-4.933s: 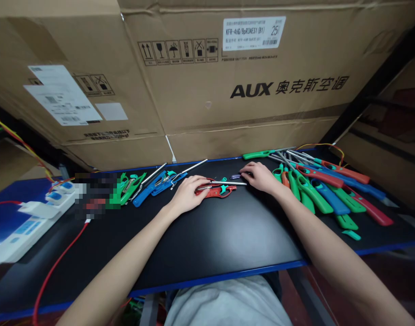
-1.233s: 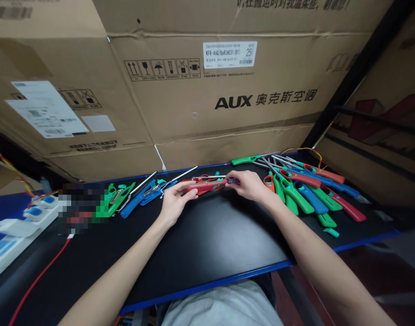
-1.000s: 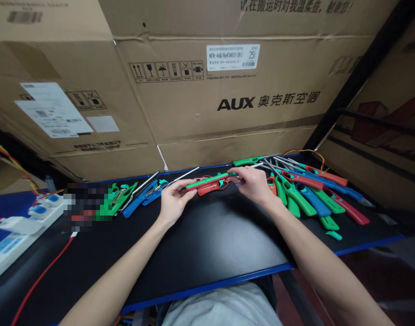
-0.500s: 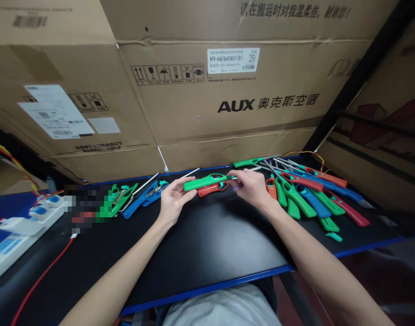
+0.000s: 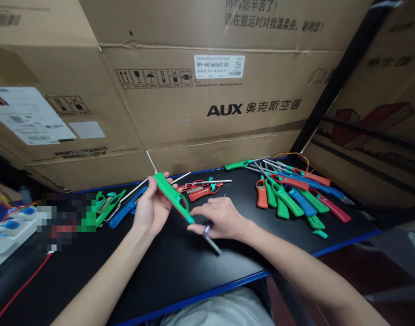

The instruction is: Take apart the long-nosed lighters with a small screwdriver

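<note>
Black bench (image 5: 166,276) below cartons (image 5: 180,131). Green lighter (image 5: 171,197) gripped in left hand (image 5: 151,212), tilted, just in front of red lighter (image 5: 204,190). Right hand (image 5: 223,220) at its metal tube, likewise before red lighter; grip unclear.

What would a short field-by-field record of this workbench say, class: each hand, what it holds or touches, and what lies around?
Left hand: grips green gas lighter by its handle, tilted, handle end up
Right hand: fingers at the lighter's metal nozzle; small purple part beneath them; grip unclear
Behind hands: red lighter, lying opened
Right side: pile of lighters, red, green, blue
Left side: blue and green lighters
Surface: black table
Backdrop: AUX cardboard boxes
</note>
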The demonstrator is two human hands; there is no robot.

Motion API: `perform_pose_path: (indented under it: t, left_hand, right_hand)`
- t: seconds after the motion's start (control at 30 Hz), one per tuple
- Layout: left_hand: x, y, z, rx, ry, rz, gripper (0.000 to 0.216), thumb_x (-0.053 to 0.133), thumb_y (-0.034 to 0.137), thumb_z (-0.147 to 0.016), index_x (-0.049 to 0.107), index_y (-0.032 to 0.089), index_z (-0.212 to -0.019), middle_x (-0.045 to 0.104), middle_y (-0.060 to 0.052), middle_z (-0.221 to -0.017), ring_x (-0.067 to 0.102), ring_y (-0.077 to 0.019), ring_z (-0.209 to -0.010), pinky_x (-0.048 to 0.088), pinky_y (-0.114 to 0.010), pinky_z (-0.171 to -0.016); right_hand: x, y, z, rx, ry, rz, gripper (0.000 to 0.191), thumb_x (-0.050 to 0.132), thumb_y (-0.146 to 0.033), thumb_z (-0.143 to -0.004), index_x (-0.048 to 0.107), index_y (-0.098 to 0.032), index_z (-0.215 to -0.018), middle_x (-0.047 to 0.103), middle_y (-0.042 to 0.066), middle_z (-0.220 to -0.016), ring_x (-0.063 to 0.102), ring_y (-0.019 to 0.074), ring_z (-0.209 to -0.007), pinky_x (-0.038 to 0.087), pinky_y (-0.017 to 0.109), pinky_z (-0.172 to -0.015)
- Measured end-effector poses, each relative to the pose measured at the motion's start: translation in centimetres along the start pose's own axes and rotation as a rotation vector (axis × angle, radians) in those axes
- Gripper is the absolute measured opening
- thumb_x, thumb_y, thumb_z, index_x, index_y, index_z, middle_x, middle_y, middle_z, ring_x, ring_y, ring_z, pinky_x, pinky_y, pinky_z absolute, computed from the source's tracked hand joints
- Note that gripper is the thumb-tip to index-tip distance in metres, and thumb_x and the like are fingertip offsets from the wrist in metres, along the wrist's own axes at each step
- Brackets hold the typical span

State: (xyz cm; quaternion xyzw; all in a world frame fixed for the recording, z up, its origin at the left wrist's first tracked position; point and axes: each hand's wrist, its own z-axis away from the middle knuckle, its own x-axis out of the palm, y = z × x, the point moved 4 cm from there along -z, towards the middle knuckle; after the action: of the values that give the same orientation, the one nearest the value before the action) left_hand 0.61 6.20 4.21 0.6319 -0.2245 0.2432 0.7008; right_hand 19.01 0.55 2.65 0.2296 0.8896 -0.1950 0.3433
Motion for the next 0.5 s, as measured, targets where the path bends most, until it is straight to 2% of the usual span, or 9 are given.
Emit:
perform_pose_path:
  t: [0.07,0.13,0.2,0.3,0.4,0.47,0.5]
  left_hand:
    - [0.3,1.6,0.2,0.004,-0.026,0.022,0.046,0.045,0.051,-0.101,0.070,0.013,-0.107,0.063,-0.002,-0.081,0.060,-0.0093,-0.060,0.060,-0.023,-0.059]
    - [0.6,3.2,0.4,0.026,-0.096,-0.005,0.049,0.041,0.051,-0.102,0.069,0.011,-0.105,0.057,-0.002,-0.075,0.050,-0.0078,-0.051,0.049,-0.019,-0.043]
    - [0.8,4.7,0.6,0.070,-0.181,-0.092,0.048,0.042,0.050,-0.101,0.069,0.011,-0.101,0.054,-0.002,-0.071,0.045,-0.0082,-0.047,0.043,-0.019,-0.037]
    - [1.1,6.0,1.3,0.144,-0.275,-0.263,0.048,0.044,0.053,-0.099,0.069,0.012,-0.096,0.050,-0.001,-0.067,0.043,-0.0085,-0.045,0.044,-0.021,-0.037]
    - [1.2,6.2,2.6,0.177,-0.338,-0.477,0.050,0.043,0.057,-0.098,0.068,0.014,-0.100,0.051,0.000,-0.068,0.043,-0.0084,-0.045,0.044,-0.022,-0.039]
    - [1.3,6.0,3.4,0.231,-0.384,-0.760,0.050,0.042,0.057,-0.100,0.068,0.015,-0.107,0.055,-0.001,-0.071,0.048,-0.0096,-0.049,0.046,-0.023,-0.044]
    - [1.3,5.9,3.8,0.304,-0.399,-0.949,0.049,0.042,0.055,-0.100,0.068,0.015,-0.110,0.059,-0.002,-0.074,0.053,-0.0110,-0.053,0.048,-0.024,-0.049]
  right_hand:
    - [0.0,-1.0,0.0,-0.013,0.008,-0.092,0.038,0.060,-0.059,-0.095,0.066,-0.021,-0.096,0.065,-0.002,-0.068,0.058,0.0134,-0.061,0.037,0.027,-0.060]
    - [0.0,-1.4,0.0,0.032,-0.007,-0.172,0.041,0.059,-0.061,-0.093,0.062,-0.020,-0.097,0.064,-0.001,-0.072,0.058,0.0132,-0.063,0.035,0.027,-0.058]
    - [-0.1,-1.3,0.0,0.092,-0.047,-0.241,0.038,0.053,-0.058,-0.094,0.058,-0.020,-0.099,0.063,0.000,-0.079,0.057,0.0138,-0.065,0.034,0.027,-0.058]
    - [-0.5,-0.9,0.1,0.142,-0.070,-0.314,0.029,0.039,-0.046,-0.098,0.051,-0.020,-0.098,0.060,0.002,-0.083,0.052,0.0152,-0.067,0.036,0.028,-0.061]
    - [-1.1,-0.2,-0.1,0.212,-0.016,-0.359,0.022,0.035,-0.034,-0.101,0.051,-0.019,-0.100,0.060,0.004,-0.087,0.053,0.0162,-0.073,0.042,0.029,-0.067]
    - [-1.5,0.3,-0.2,0.261,0.043,-0.402,0.020,0.039,-0.030,-0.103,0.055,-0.018,-0.107,0.062,0.007,-0.096,0.057,0.0173,-0.084,0.047,0.031,-0.077]
    - [-1.6,0.6,-0.3,0.281,0.077,-0.425,0.020,0.042,-0.030,-0.104,0.058,-0.018,-0.110,0.064,0.008,-0.101,0.059,0.0179,-0.089,0.048,0.032,-0.081]
